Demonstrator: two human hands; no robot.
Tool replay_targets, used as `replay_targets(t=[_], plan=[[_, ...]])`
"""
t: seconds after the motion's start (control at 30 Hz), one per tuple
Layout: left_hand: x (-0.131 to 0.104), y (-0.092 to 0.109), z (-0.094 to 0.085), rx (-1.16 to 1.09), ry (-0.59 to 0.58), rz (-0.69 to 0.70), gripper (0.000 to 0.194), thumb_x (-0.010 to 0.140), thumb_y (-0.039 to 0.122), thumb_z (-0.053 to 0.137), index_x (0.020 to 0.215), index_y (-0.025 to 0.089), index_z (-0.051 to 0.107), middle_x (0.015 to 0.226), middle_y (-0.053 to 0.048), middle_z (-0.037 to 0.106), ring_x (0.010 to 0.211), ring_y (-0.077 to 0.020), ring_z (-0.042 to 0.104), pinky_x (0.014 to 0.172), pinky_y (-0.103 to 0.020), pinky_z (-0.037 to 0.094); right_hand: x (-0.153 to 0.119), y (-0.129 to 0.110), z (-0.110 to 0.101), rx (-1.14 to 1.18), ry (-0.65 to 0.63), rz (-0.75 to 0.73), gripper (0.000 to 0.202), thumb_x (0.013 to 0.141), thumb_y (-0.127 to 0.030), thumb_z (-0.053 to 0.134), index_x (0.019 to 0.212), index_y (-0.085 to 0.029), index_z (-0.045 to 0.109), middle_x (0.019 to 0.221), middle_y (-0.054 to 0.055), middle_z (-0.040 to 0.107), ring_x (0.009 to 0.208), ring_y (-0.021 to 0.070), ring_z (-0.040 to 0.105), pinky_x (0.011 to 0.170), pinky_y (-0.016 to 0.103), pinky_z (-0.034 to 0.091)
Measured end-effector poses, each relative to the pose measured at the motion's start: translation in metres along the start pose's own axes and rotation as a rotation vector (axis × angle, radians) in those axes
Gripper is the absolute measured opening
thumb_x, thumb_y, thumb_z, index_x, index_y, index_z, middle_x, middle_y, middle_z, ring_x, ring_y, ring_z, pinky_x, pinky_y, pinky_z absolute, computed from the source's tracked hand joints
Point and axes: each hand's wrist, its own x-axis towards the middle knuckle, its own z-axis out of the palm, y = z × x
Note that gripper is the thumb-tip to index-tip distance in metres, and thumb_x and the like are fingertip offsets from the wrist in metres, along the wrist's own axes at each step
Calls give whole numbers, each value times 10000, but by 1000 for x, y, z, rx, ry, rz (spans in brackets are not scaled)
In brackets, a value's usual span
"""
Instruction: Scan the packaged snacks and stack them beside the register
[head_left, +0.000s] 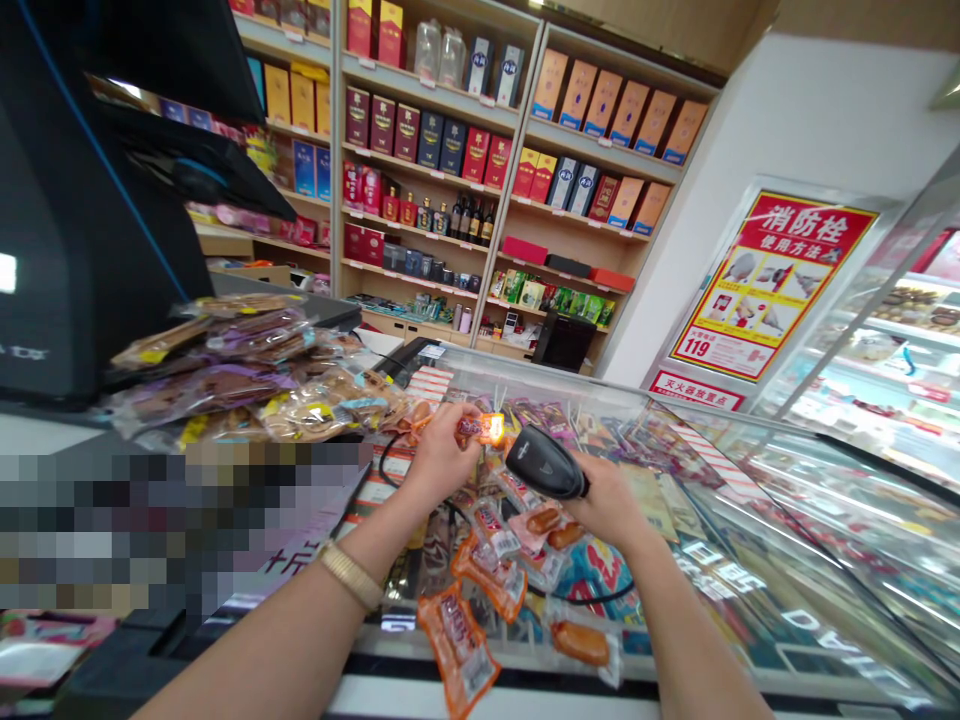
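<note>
My left hand, with a gold band on the wrist, pinches a small orange snack packet above the glass counter. My right hand is wrapped round the grip of a black barcode scanner. The scanner's head faces the packet, and bright light falls on the packet's right end. Below my hands, several wrapped snacks lie on the glass, among them an orange packet at the front edge and a sausage in clear wrap. A black cable runs beneath and around them.
Bagged snacks are heaped at the left, beside a dark checkout terminal. The glass display counter stretches to the right. Shelves of boxed goods stand behind, and a red and yellow poster hangs on the wall.
</note>
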Motion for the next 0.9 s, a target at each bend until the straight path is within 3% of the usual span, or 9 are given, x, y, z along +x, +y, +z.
replay_targets(t=[0.1,0.27,0.4,0.53,0.77,0.9], plan=[[1,-4,-2,70,22,5,320,686,77,523,958,199,641,941,-40,626,927,-196,592,843,-336,501,-1,5,2,35,47,-17,182,685,-163,553,829,-211,654,760,26,687,679,175,609,627,253,432],[9,-20,-14,289,168,-18,401,792,117,470,1134,204,662,1041,-86,594,996,-219,584,903,-359,487,-1,11,1,64,146,-32,116,699,-192,560,790,-204,633,742,35,671,667,179,600,619,259,440],[9,-27,-20,551,81,-98,434,805,157,477,1218,122,605,1275,-189,546,1186,-317,519,993,-454,418,0,12,-1,69,189,-18,70,716,-210,558,763,-214,610,722,30,657,640,176,594,597,256,431],[2,-23,-15,732,3,-84,391,823,226,505,1186,134,619,1402,-195,482,1337,-368,379,1098,-533,264,-1,13,-1,77,206,1,95,720,-214,565,801,-217,615,745,27,670,664,181,606,628,264,445],[-2,-7,-8,667,9,-19,358,837,269,515,1154,184,657,1368,-174,503,1319,-348,398,1098,-525,266,-1,18,-2,66,255,33,124,727,-241,570,829,-211,634,780,39,696,698,194,627,665,277,465],[-6,3,5,406,-199,26,389,851,216,488,1214,217,628,1214,-121,620,1164,-270,545,1008,-457,398,0,18,-2,64,268,29,102,731,-241,575,808,-204,631,768,45,694,693,195,624,671,278,464]])
